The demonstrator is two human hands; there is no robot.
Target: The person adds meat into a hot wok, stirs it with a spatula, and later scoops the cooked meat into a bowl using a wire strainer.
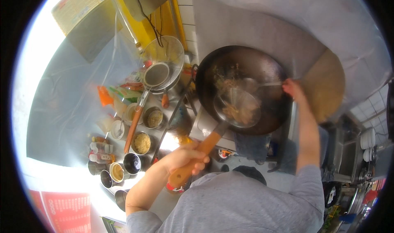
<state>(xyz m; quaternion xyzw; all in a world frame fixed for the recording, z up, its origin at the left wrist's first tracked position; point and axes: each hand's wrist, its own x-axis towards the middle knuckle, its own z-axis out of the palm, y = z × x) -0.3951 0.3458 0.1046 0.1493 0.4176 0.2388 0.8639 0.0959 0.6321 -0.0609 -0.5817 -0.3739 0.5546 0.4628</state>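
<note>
My left hand grips the wooden handle of a round wire skimmer, which holds brownish food pieces above a large dark wok. Across the wok, my right hand is closed around the pale handle of a ladle. The ladle's bowl is blurred and lies near the skimmer, close to food bits with green herbs. What exactly the food is cannot be told.
Left of the wok, strainers rest over a pot. Beside them stand metal containers, one with chopped pale food, and several bottles. A metal sink and stacked white bowls are at the far right.
</note>
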